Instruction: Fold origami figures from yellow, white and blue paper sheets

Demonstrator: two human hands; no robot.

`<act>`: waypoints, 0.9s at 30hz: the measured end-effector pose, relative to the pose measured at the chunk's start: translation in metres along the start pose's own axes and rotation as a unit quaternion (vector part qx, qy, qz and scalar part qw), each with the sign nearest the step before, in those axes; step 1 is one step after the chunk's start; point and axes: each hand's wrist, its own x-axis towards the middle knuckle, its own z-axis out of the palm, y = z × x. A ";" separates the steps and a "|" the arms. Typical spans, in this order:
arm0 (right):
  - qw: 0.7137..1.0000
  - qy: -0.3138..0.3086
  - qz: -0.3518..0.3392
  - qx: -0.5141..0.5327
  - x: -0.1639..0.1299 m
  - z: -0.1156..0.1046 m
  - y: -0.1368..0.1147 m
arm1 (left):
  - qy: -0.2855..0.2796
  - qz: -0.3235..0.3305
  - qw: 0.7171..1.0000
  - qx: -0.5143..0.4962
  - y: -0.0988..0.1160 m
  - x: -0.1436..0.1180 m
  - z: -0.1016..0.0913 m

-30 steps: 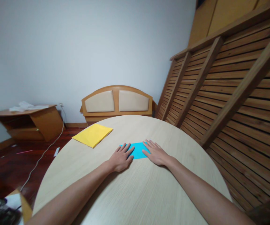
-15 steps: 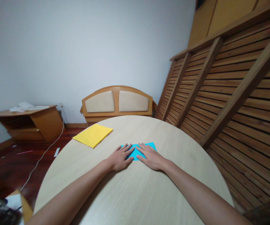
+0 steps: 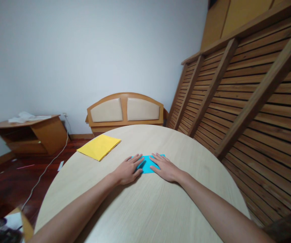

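Note:
A bright blue sheet of paper [image 3: 147,165] lies on the round pale wooden table [image 3: 150,209], partly covered by both hands. My left hand [image 3: 128,169] rests over its left end, palm down with the fingers spread. Over the right end lies my right hand [image 3: 166,168], also palm down, its fingers stretched toward the far edge and its thumb on the paper. Neither hand grips anything. Farther off to the left on the table is a yellow stack of paper [image 3: 99,147], untouched.
Beyond the table stands a headboard [image 3: 125,108] with two cream panels. Wooden slatted frames [image 3: 236,98] lean along the right side. A low cabinet [image 3: 44,133] with white sheeting is at the left, and a white cable [image 3: 45,170] runs across the dark red floor.
My right hand has slid slightly to the right, widening the gap between the hands and showing more blue paper in the middle. The left hand has barely moved.

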 end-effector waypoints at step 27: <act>0.992 -0.035 -0.122 0.010 -0.010 -0.020 -0.031 | 0.029 0.080 0.996 -0.003 -0.008 -0.005 -0.020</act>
